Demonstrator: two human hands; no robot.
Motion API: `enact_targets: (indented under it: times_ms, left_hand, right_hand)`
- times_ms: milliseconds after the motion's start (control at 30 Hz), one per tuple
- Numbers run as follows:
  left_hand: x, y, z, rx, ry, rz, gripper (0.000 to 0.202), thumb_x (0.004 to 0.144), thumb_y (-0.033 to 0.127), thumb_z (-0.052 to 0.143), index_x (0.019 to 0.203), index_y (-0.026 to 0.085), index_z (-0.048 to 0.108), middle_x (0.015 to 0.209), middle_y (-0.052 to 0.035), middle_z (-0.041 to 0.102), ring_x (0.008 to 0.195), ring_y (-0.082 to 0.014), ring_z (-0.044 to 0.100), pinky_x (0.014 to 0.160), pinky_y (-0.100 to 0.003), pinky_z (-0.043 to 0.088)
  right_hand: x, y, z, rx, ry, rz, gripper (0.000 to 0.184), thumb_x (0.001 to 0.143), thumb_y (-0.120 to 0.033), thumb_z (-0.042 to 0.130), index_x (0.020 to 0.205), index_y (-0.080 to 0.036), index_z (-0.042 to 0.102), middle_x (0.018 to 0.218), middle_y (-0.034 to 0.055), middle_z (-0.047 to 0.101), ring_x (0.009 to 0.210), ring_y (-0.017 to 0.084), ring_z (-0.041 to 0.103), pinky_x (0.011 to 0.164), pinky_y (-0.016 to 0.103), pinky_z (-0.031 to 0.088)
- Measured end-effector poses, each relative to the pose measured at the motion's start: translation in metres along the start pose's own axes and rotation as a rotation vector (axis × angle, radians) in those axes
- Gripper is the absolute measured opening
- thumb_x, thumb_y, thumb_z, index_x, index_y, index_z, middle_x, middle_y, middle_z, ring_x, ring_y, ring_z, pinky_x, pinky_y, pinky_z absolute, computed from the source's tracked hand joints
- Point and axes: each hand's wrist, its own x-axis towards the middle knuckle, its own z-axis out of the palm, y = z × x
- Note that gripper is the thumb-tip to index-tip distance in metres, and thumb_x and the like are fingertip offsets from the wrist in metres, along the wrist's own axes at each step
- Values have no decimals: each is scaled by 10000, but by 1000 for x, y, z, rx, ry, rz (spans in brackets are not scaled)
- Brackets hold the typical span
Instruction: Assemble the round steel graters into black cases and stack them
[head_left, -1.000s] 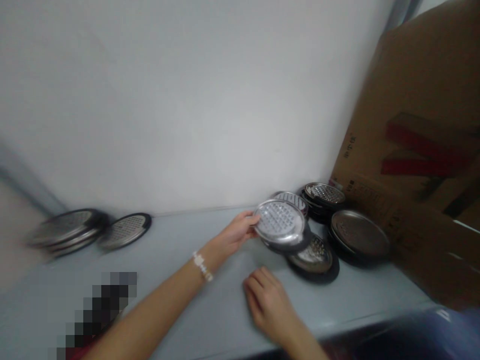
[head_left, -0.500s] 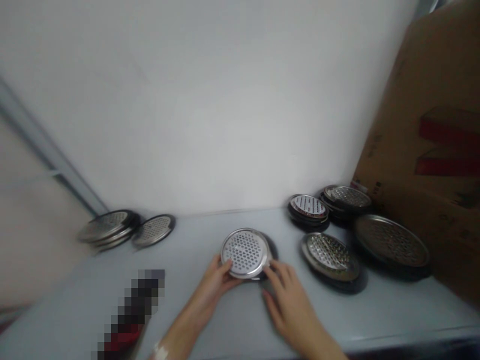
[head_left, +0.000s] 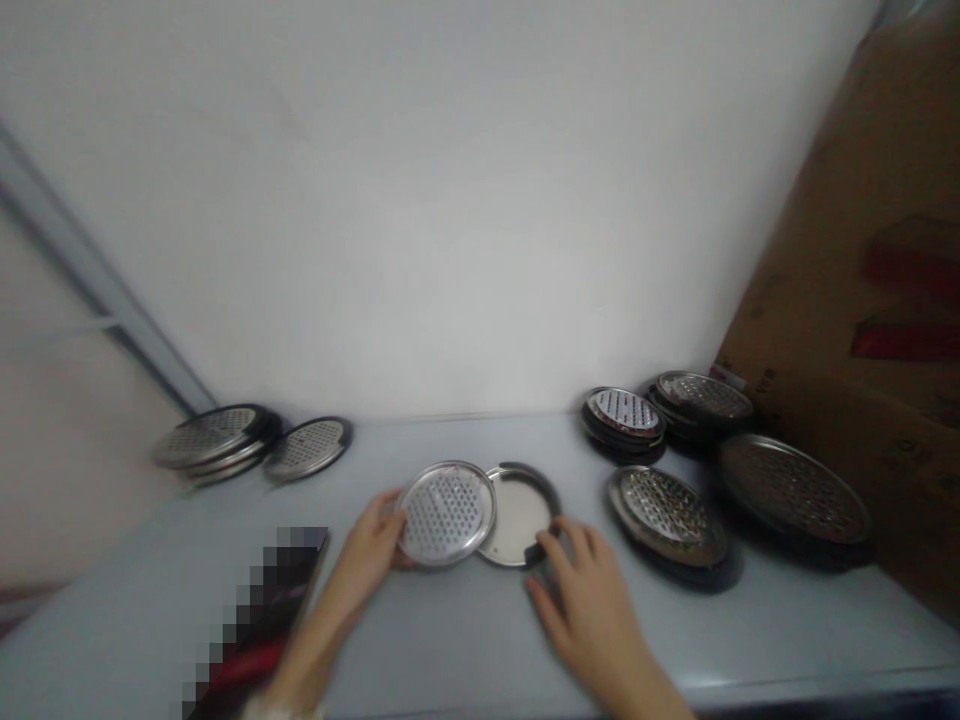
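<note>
My left hand (head_left: 365,548) grips the left edge of a round perforated metal disc (head_left: 446,513) and holds it just over the grey table (head_left: 465,640). The disc overlaps the left side of a shallow round tray with a dark rim (head_left: 521,512). My right hand (head_left: 581,590) rests on the table with its fingertips on the tray's near rim. Its fingers are curled on that rim.
Stacks of similar perforated discs in dark rims lie at the left (head_left: 214,442) and beside it (head_left: 307,447), and at the right (head_left: 624,415), (head_left: 705,397), (head_left: 667,512), (head_left: 795,492). A brown cardboard box (head_left: 855,300) stands at the right. A white wall is behind. A dark pixelated object (head_left: 251,625) lies near left.
The left hand carried the disc and tray from the right-hand stacks to the middle of the table. The disc has since slid left off the tray, and the right hand now holds the tray's rim.
</note>
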Motion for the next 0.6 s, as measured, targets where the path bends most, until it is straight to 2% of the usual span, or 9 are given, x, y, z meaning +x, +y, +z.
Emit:
enact_targets:
  times_ms: [167, 233, 300, 400, 500, 533, 600]
  left_hand:
    - [11, -4, -34, 438, 119, 123, 364, 996, 232, 396, 1315, 150, 551, 786, -33, 729, 586, -206, 693, 628, -313, 570]
    - [11, -3, -39, 504, 160, 132, 372, 986, 215, 386, 1300, 147, 575, 880, -79, 756, 703, -234, 729, 727, -346, 571]
    - [7, -1, -37, 581, 205, 154, 365, 978, 218, 388, 1252, 143, 617, 1007, -136, 764, 902, -288, 740, 856, -409, 552]
    - [-6, 3, -23, 685, 252, 234, 328, 960, 228, 435, 1162, 133, 675, 1184, -196, 719, 1171, -368, 641, 1040, -524, 453]
    - [-30, 13, 5, 770, 238, 508, 314, 956, 205, 469, 1181, 129, 676, 1280, -204, 660, 1251, -371, 564, 1104, -565, 402]
    - [-40, 17, 17, 751, 165, 617, 302, 965, 207, 483, 1195, 157, 672, 1293, -177, 654, 1245, -346, 567, 1097, -546, 426]
    - [-59, 24, 40, 670, -106, 768, 286, 961, 205, 556, 1229, 229, 653, 1332, -108, 630, 1272, -291, 553, 1119, -479, 439]
  right_hand:
    - [-3, 4, 6, -11, 87, 72, 352, 917, -406, 654, 1212, -231, 577, 1311, 160, 576, 1196, 368, 556, 980, 561, 516]
    - [-3, 7, 8, -1, 104, 83, 342, 921, -395, 650, 1202, -224, 562, 1335, 167, 553, 1216, 368, 543, 1001, 559, 505]
    - [-3, 8, 8, 20, 104, 81, 331, 927, -384, 643, 1192, -212, 548, 1348, 172, 539, 1231, 366, 528, 1016, 557, 499]
    - [-2, 10, 5, 85, 88, 82, 299, 932, -393, 642, 1150, -215, 539, 1337, 164, 535, 1240, 355, 517, 1017, 547, 501]
    - [-2, 11, 2, 154, 72, 110, 239, 958, -407, 613, 1109, -237, 541, 1327, 142, 539, 1238, 334, 523, 1018, 531, 503]
    - [-2, 11, 1, 169, 69, 116, 213, 974, -402, 590, 1105, -241, 542, 1326, 138, 540, 1238, 327, 525, 1022, 529, 499]
    - [-2, 11, 2, 182, 67, 116, 178, 1003, -380, 543, 1115, -241, 542, 1327, 136, 541, 1238, 318, 529, 1031, 531, 488]
